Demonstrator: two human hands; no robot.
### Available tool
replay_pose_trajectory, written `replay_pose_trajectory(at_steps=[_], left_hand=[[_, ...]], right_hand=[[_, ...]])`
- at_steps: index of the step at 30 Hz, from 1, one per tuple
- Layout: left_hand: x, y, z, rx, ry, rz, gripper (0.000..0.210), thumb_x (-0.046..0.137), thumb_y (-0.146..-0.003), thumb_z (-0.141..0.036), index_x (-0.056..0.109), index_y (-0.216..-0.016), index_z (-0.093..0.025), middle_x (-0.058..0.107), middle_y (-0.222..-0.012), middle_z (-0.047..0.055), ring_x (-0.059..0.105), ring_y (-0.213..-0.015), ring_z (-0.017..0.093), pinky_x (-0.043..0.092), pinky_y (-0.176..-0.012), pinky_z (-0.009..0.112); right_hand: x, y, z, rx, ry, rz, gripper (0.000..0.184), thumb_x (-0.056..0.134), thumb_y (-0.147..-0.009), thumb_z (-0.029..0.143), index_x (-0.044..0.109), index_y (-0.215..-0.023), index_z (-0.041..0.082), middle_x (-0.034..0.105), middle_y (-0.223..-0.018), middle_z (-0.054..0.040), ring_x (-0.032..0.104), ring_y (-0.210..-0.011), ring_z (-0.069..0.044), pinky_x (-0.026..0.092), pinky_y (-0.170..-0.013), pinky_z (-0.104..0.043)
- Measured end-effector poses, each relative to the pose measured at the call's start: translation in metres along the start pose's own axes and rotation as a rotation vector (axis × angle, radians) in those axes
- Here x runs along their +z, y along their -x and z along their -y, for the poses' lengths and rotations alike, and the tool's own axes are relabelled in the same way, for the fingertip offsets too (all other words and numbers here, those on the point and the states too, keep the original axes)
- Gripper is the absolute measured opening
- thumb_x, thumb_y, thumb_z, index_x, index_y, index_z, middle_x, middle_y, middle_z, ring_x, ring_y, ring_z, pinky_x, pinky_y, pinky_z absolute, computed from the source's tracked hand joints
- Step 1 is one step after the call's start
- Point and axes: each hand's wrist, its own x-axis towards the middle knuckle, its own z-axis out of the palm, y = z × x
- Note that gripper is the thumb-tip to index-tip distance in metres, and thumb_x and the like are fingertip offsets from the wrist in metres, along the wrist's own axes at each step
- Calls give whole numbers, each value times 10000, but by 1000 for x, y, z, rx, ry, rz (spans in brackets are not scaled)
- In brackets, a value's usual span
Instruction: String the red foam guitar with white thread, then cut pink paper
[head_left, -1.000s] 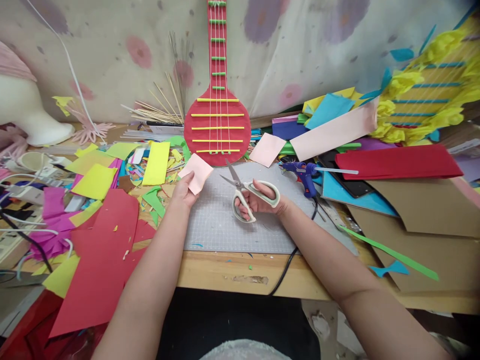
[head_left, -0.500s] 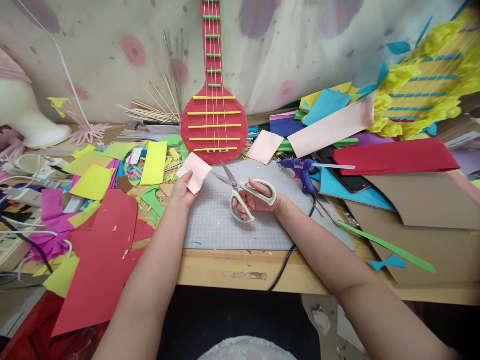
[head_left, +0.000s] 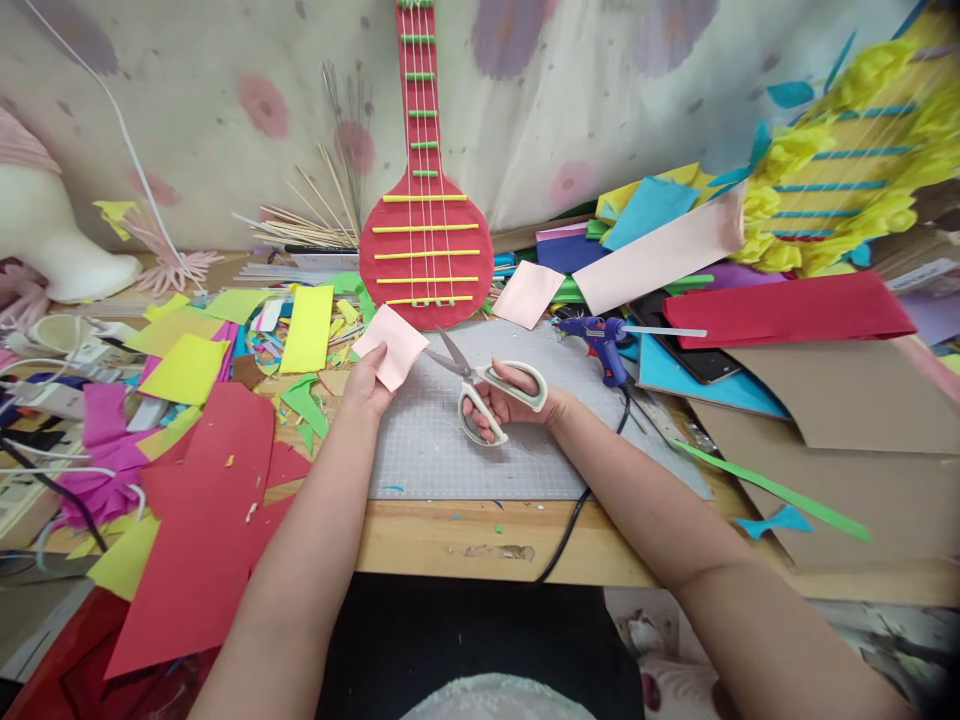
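My left hand pinches a small pale pink paper piece by its lower left side. In my right hand is a pair of scissors with white handles, fingers through the loops. The blades are spread and point up and left; the lower blade's tip comes close to the pink piece's right edge. Both hands are above a grey cutting mat. Behind them stands a red paper lute with white strings and yellow and green bars. Another pink paper square lies to its right.
A blue glue gun rests right of the mat, its black cord running over the table edge. Red paper and coloured scraps cover the left. Brown cardboard, folded red paper and a yellow-flowered instrument are at the right.
The pink paper piece in my left hand has shifted slightly to the right. My right hand and the open scissors have barely moved. The whole view has shifted a little.
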Motion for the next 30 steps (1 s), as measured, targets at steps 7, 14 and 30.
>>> replay_pose_trajectory(at_steps=[7,14,30], left_hand=[[3,3,9,9,-19,92,300,525,-846,-76,624,-1120,-150,737,-978,68,702,-870,168,504,-950,340],[2,2,13,31,-40,139,338,550,-831,-55,622,-1143,-163,726,-1036,74,679,-979,183,497,-967,337],[1,0,11,32,-57,158,316,537,-832,-35,641,-1104,-159,707,-1096,82,650,-1050,190,488,-981,353]], right_hand=[[-1,-6,-3,-75,-21,27,716,222,-865,707,583,-950,94,618,-767,-84,628,-678,-181,515,-701,-357],[0,-8,-1,-128,-24,-42,703,237,-860,710,582,-922,101,591,-704,-55,605,-646,-163,493,-627,-305],[-3,-5,-4,-140,-34,-174,568,328,-879,661,515,-768,136,378,-467,64,366,-364,-55,280,-353,-162]])
